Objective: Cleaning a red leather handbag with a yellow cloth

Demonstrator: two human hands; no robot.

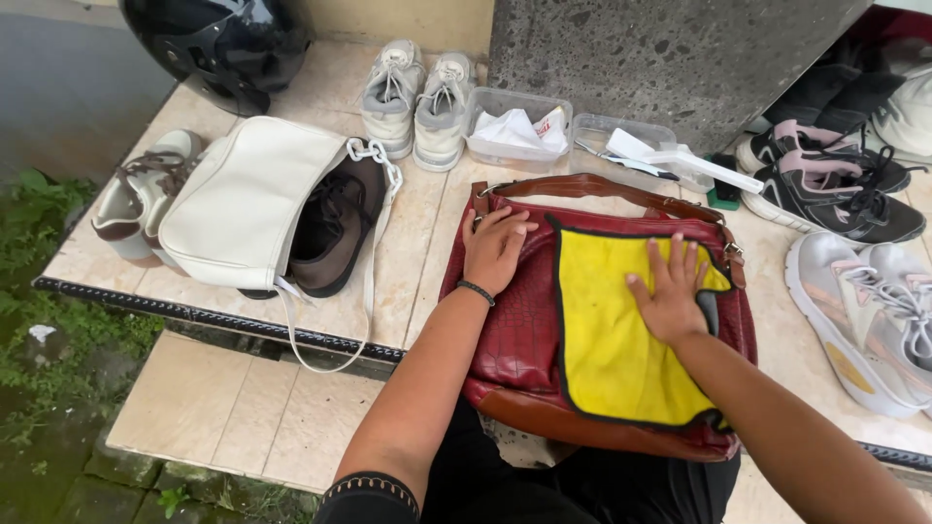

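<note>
A dark red textured handbag (519, 335) with a brown strap lies on the tiled ledge in front of me. A yellow cloth (612, 349) with a black border is spread over its right half. My right hand (670, 291) lies flat on the cloth's upper part, fingers spread. My left hand (493, 250) rests palm down on the bag's upper left, near the strap, with a dark band on its wrist.
A white shoulder bag (243, 199) lies left, over a brown shoe (335, 228). A black helmet (223, 44), grey sneakers (417, 97), two clear plastic tubs (519, 131) and more sneakers (854, 194) stand around. The ledge's edge (214, 315) drops to a lower step.
</note>
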